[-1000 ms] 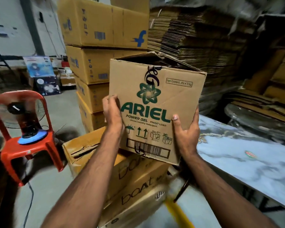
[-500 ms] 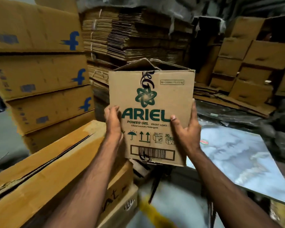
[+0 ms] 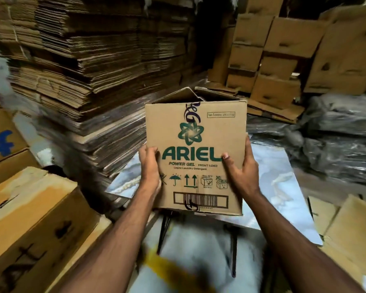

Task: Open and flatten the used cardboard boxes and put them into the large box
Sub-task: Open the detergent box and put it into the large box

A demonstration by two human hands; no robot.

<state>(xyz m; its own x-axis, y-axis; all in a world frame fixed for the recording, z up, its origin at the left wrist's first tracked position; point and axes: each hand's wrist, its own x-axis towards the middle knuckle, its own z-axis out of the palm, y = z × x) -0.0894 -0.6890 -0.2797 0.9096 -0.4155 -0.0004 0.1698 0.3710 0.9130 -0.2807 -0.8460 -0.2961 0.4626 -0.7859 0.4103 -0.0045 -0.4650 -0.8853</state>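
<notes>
The box [image 3: 195, 149] is up over the surface [image 3: 283, 187], between the left hand [image 3: 149, 166] and right hand [image 3: 242, 168]. Flat cardboard stacks [image 3: 89, 66] stand behind, to the left.

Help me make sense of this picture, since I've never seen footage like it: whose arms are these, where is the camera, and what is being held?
There is no machine here. A person wears a wide-angle camera on the head, so you look down their own arms. The left hand and right hand grip the two sides of a cardboard Ariel box, held upright in the air with its top flaps loose. Below and behind it is a marbled table; what lies on it is mostly hidden by the box. Behind stands a tall stack of flattened cardboard, with brown cartons piled at the back right and more boxes at the left.
</notes>
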